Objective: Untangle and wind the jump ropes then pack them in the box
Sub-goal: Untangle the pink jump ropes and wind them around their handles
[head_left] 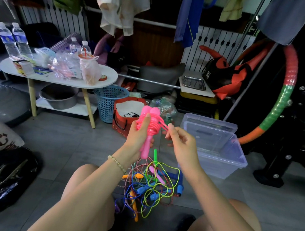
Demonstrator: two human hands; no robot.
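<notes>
My left hand [137, 137] grips a pink jump rope [148, 123] by its two handles, held upright together with pink cord wound around them. My right hand [179, 141] pinches the loose end of that pink cord just right of the handles. Below my hands, on the grey floor between my knees, lies a tangled pile of jump ropes [150, 185] with yellow-green, blue, orange and braided cords and blue, orange, green and pink handles. A clear plastic box [216, 148] stands open on the floor to the right, its lid leaning behind it.
A red paper bag [124, 113] and a blue mesh basket [109, 101] stand beyond my hands. A white oval table [60, 81] with bottles and bags is at the left. A hula hoop [282, 99] and black exercise gear fill the right.
</notes>
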